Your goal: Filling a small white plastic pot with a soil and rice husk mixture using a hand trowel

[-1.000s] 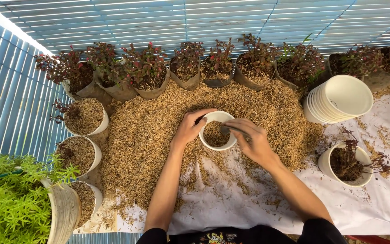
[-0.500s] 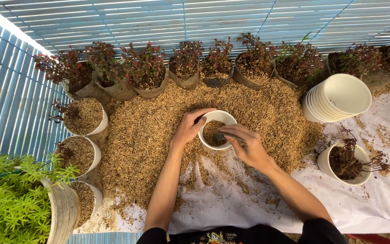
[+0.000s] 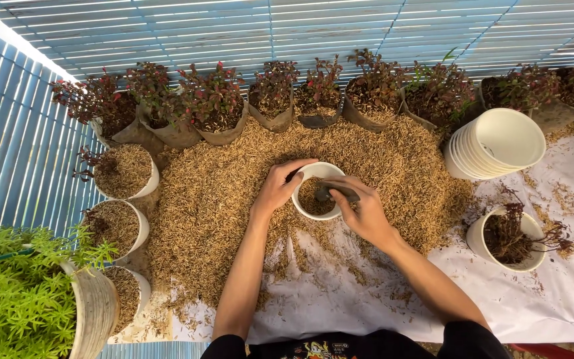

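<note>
A white pot partly filled with rice husk stands in the middle of a big husk pile. My left hand grips the pot's left rim. My right hand reaches in over the right rim and holds a small dark tool whose tip rests on the husk inside the pot. What kind of tool it is stays hard to tell.
A row of brown pots with red-leaved plants lines the far edge. Stacked white pots lie at right, and a white pot of dark seedlings stands on the white sheet. Husk-filled white pots sit at left, beside a green plant.
My right hand has slid left and forward over the pot's rim, bringing the dark tool down into the husk. My left hand keeps its hold on the rim.
</note>
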